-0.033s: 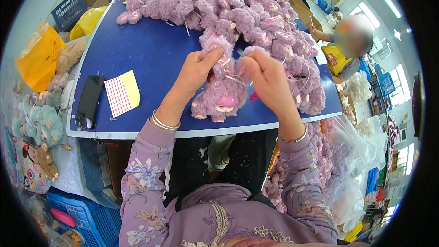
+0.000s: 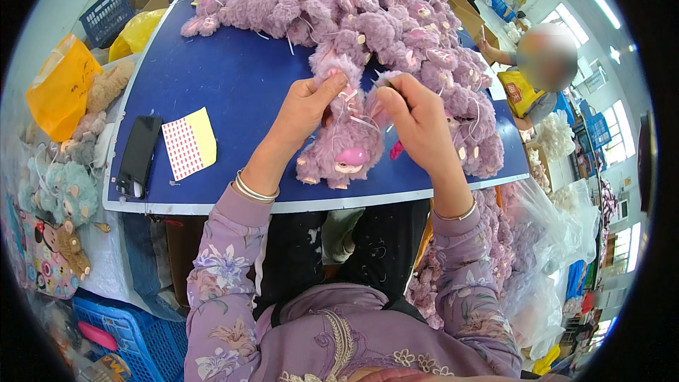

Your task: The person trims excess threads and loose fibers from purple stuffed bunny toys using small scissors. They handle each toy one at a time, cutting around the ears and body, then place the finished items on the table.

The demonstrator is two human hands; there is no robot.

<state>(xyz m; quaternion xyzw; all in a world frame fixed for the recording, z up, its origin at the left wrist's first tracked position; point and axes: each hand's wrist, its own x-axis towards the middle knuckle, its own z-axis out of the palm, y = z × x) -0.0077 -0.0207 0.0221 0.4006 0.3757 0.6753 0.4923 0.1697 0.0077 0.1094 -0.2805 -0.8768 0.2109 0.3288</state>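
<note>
A purple plush toy (image 2: 334, 150) lies near the table's front edge, its pink nose toward me and white cord across its body. My left hand (image 2: 312, 102) is closed on its upper part, thumb pressed into the fur. My right hand (image 2: 419, 117) is closed beside the toy's pink-lined flap, fingertips pinched at the fur. A magenta end (image 2: 396, 150) shows below its palm and a thin pale tip above its fingers; these look like one slim tool, mostly hidden by the hand. Many similar purple plush toys (image 2: 304, 0) are heaped just beyond.
On the blue table (image 2: 233, 78) at left lie a black phone (image 2: 139, 152) and a sticker sheet (image 2: 187, 147). Plush toys, an orange bag (image 2: 62, 88) and a blue crate (image 2: 131, 332) stand left. Clear plastic bags (image 2: 552, 233) are at right. A co-worker (image 2: 537, 78) sits at far right.
My right hand has shifted very slightly right, and the magenta end moved with it. My left hand and the plush toy stay in place.
</note>
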